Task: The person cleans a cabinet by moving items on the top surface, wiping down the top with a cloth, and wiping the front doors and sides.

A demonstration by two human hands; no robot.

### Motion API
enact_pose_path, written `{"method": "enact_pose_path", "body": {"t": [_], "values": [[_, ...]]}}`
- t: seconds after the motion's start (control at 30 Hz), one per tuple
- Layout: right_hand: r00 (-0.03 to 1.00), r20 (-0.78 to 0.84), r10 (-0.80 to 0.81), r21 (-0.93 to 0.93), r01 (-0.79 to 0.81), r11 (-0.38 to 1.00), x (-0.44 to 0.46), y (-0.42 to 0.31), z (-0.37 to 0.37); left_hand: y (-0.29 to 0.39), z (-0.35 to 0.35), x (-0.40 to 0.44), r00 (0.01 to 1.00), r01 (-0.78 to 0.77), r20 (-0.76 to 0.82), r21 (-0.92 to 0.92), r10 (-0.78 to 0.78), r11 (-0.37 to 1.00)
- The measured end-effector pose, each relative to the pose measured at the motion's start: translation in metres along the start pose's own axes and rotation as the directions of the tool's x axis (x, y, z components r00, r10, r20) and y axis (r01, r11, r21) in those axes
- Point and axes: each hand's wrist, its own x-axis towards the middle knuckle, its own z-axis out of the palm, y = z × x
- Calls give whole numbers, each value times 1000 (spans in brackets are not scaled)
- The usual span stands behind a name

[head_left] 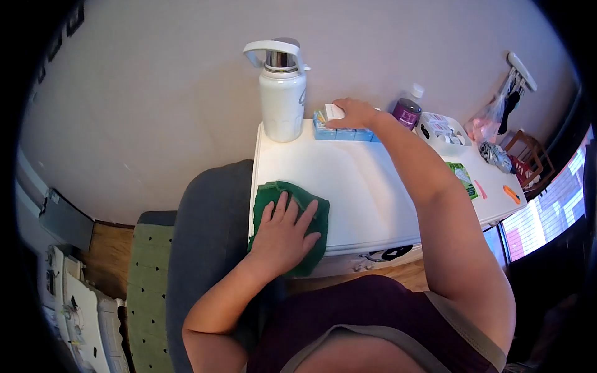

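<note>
My left hand point(283, 233) lies flat with its fingers spread on a green cloth point(300, 198) at the near left corner of the white dresser top point(360, 186). Part of the cloth hangs over the front edge. At the back, my right hand point(354, 114) has its fingers closed on a small white box point(334, 112). That box is at the left end of a blue segmented organizer point(344, 134), which my hand and forearm partly cover. Left of the organizer stands a large white bottle point(283, 102) with a raised handle.
Behind my right forearm are a dark purple bottle with a white cap point(408, 107) and a white bin of small packages point(443, 133). Farther right lie a green packet point(463, 179), a pink stick point(481, 189) and an orange cutter point(512, 194). A grey sofa arm point(208, 248) adjoins the dresser's left side.
</note>
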Motion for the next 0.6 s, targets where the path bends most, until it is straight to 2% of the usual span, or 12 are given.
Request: {"method": "enact_pose_path", "body": {"t": [0.17,0.27,0.3,0.4,0.47,0.53,0.6], "values": [[995,-90,-50,-58,45,997,-26,7,4,-3,-1,0,1000,-2,15,-26,2,1000],[996,-77,-45,-80,38,996,-49,10,4,-4,-2,-1,1000,-4,22,-57,5,998],[1000,12,28,-96,-26,995,-59,3,-5,-4,-2,-1,1000,-4,19,-71,6,997],[966,-230,-121,137,155,978,-60,-1,-7,-5,-3,1,999,-11,43,-67,13,998],[919,-380,-106,334,244,910,-43,-27,-25,-8,-2,2,998,-29,48,-61,32,998],[887,-458,-68,449,297,843,-30,-62,-41,-11,-2,2,997,-45,59,-60,49,997],[845,-529,-74,487,374,789,-18,-95,-54,-14,-3,4,995,-64,74,-66,68,996]]}}
